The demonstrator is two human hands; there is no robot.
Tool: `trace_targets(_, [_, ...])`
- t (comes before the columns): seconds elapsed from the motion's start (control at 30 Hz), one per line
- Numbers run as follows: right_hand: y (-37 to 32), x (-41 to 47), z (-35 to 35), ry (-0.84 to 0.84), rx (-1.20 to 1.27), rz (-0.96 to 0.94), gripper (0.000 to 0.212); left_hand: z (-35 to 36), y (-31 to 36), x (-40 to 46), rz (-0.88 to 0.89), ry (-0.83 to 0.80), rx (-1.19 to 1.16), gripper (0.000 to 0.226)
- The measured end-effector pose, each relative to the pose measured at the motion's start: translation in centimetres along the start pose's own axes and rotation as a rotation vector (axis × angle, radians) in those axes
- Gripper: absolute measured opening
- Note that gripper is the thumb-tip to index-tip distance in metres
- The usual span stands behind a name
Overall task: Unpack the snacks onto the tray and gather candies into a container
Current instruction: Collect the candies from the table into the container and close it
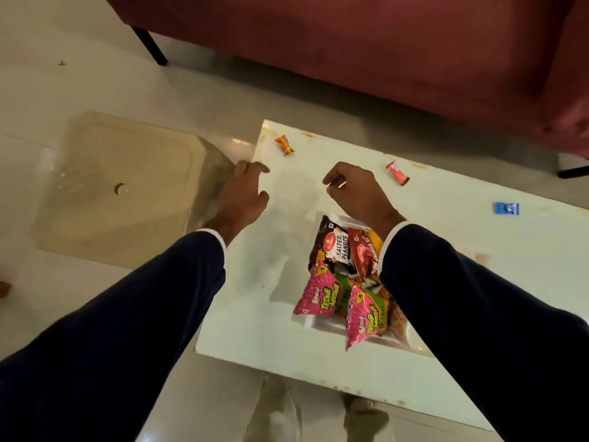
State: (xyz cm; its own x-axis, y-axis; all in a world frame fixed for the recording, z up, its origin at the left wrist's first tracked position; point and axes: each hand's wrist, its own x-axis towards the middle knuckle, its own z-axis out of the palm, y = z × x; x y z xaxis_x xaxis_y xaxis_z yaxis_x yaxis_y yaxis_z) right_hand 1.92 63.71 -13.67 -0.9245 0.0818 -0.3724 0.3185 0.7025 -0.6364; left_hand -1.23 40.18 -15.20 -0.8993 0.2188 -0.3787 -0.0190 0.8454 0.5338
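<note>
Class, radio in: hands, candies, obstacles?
Left hand open, right hand curled, contents unclear. Three wrapped candies loose: orange, pink, blue. Nothing blocking.

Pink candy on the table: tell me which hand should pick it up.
Probably the right hand. It hangs just beside the pink candy, while the left hand sits at the table's far-left edge, nearer the orange candy.

Before you, a glossy white table (446, 224) with worn, rust-stained edges carries shiny plastic snack packets (338, 282) and crinkled foil-like candy wrappers (284, 145). Your sleeves (159, 298) are matt dark cloth. The clear plastic container (127, 186) gleams on polished floor tiles (79, 74), near a red velvety sofa (350, 43).
</note>
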Motion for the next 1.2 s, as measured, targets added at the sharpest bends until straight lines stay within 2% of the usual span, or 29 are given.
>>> trace_targets(0.2, [3.1,2.2,0.8,0.031,-0.106,0.026,0.019,0.8,1.6,8.6,0.320,0.049,0.433,0.064])
trace_targets(0.37, [7.3,1.1,-0.5,0.165,-0.215,0.104,0.020,1.7,1.4,10.8,0.492,0.062,0.690,0.032])
trace_targets(0.43, [9.0,0.2,-1.6,0.216,-0.235,0.146,0.018,1.7,0.8,10.3,0.547,0.065,0.717,0.020])
trace_targets(0.47, [9.8,-0.2,-2.3,0.249,-0.247,0.161,0.017,1.9,0.5,9.8,0.532,0.067,0.621,0.015])
trace_targets(0.5, [10.4,-0.4,-2.9,0.282,-0.259,0.175,0.018,2.2,0.4,9.1,0.457,0.062,0.421,0.013])
trace_targets(0.6, [11.9,-0.2,-4.7,0.337,-0.291,0.219,0.028,3.5,0.9,5.9,-0.007,-0.011,-0.364,0.010])
trace_targets(0.67, [12.4,0.8,-5.8,0.328,-0.319,0.218,0.040,5.0,1.5,4.0,-0.084,-0.040,-0.546,0.015])
trace_targets(0.77, [12.5,2.3,-6.3,0.216,-0.389,0.140,0.048,6.5,2.5,1.6,-0.068,-0.069,-0.679,0.016])
trace_targets(0.87, [12.3,3.1,-5.8,0.169,-0.502,0.022,0.038,7.5,4.1,0.1,-0.028,-0.108,-0.751,0.013])
trace_targets(1.0, [12.9,2.3,-5.6,0.159,-0.356,0.069,0.023,8.0,8.0,-2.0,0.050,-0.141,-0.783,0.014])
trace_targets(1.1, [13.7,0.0,-6.8,0.133,-0.066,0.157,0.016,8.3,11.3,-3.4,0.095,-0.207,-0.715,0.018])
trace_targets(1.2, [15.0,-4.1,-9.0,0.163,0.476,0.297,0.012,8.5,15.2,-4.4,0.164,-0.234,-0.633,0.020])
